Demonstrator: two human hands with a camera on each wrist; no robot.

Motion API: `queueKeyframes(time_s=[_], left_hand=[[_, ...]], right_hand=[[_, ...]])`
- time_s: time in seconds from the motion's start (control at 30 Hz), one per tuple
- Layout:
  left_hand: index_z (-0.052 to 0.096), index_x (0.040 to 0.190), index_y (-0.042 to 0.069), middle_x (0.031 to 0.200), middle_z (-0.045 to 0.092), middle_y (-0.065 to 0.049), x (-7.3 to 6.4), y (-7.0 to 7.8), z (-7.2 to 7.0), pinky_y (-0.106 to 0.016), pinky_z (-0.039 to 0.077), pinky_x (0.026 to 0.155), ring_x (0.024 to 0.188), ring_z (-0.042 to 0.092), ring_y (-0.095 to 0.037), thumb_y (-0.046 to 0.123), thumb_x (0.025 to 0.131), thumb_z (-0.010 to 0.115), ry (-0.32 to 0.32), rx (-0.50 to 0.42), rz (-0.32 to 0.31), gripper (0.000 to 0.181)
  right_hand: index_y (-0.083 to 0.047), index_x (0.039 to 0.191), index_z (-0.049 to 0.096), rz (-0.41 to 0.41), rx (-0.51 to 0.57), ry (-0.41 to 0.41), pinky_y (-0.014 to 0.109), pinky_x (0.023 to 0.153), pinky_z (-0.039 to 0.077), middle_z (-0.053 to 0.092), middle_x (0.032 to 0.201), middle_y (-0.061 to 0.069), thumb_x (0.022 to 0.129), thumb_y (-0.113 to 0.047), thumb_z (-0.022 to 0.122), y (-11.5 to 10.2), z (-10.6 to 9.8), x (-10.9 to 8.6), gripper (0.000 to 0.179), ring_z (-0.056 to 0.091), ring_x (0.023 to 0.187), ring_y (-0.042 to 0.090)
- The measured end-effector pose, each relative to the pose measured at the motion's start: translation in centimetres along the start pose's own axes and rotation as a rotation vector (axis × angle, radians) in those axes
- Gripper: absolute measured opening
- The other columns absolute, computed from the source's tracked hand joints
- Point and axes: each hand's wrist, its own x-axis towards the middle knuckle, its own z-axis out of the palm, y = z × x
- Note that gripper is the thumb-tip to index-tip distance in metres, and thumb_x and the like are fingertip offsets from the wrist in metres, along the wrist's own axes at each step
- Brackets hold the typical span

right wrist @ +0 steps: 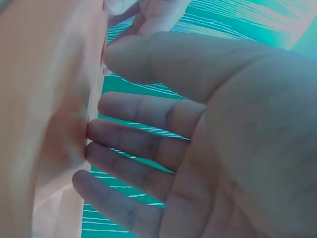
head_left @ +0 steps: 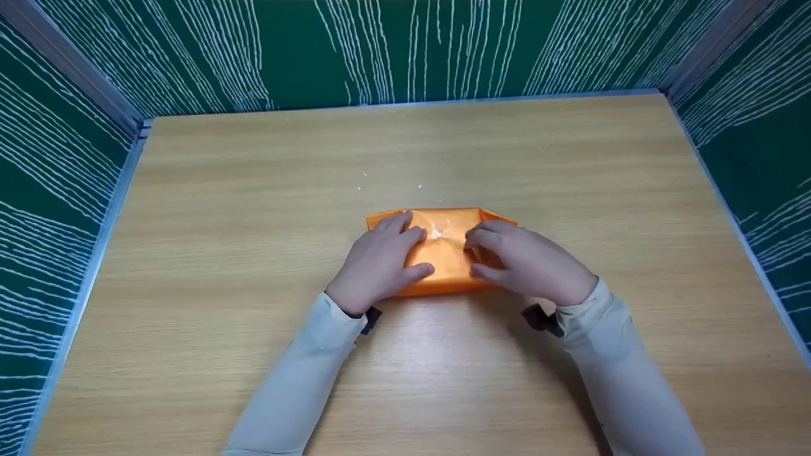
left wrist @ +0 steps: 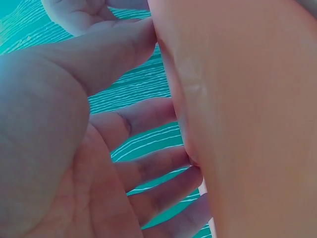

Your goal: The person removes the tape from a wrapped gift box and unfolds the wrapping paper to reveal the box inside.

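Left fingers (head_left: 412,235) and right fingers (head_left: 484,238) loosely spread on packet (head_left: 445,258)
Contents hidden, but probably soft, slick, light; best held at both ends.

1. The package (head_left: 447,256) lay on the table (head_left: 253,190).
2. The left hand (head_left: 383,256) was on its left part, the right hand (head_left: 529,259) on its right.
3. Specks (head_left: 419,186) lay behind it.
4. Walls (head_left: 298,57) stood behind, left and right of the table.

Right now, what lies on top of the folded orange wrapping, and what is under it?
The left hand and right hand touch the folded orange wrapping from above. Wood-grain tabletop shows around it; whatever lies directly underneath is covered.
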Motion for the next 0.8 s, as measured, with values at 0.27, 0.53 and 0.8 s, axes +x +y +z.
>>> queueKeyframes(time_s=[0.27,0.53,0.8], left_hand=[[0.060,0.144,0.012,0.160,0.041,-0.018,0.2,-0.1,0.0,-0.054,0.039,0.115,0.150,0.035,-0.035,0.046,0.099,0.065,0.018,-0.017,0.038,0.057],[0.068,0.127,0.011,0.150,0.049,-0.016,0.4,-0.6,0.2,-0.048,0.040,0.113,0.142,0.041,-0.033,0.042,0.097,0.068,0.092,-0.063,0.053,0.043],[0.066,0.126,0.011,0.161,0.040,-0.013,0.6,-0.8,0.2,-0.049,0.036,0.119,0.152,0.032,-0.030,0.044,0.098,0.069,0.048,-0.094,0.053,0.043]], right_hand=[[-0.012,0.129,0.068,0.113,0.077,0.059,0.051,0.102,0.053,0.064,0.131,0.005,0.092,-0.021,0.079,1.0,-2.4,-1.0,0.040,0.061,0.119,0.029],[-0.009,0.121,0.070,0.094,0.072,0.174,0.049,0.098,0.055,0.066,0.124,0.004,0.093,-0.021,0.078,0.5,-2.8,-0.6,0.032,0.065,0.111,0.028],[-0.007,0.115,0.072,0.012,0.053,0.167,0.043,0.087,0.058,0.067,0.108,0.007,0.094,-0.020,0.077,-1.5,-0.1,2.2,0.025,0.066,0.093,0.026]])
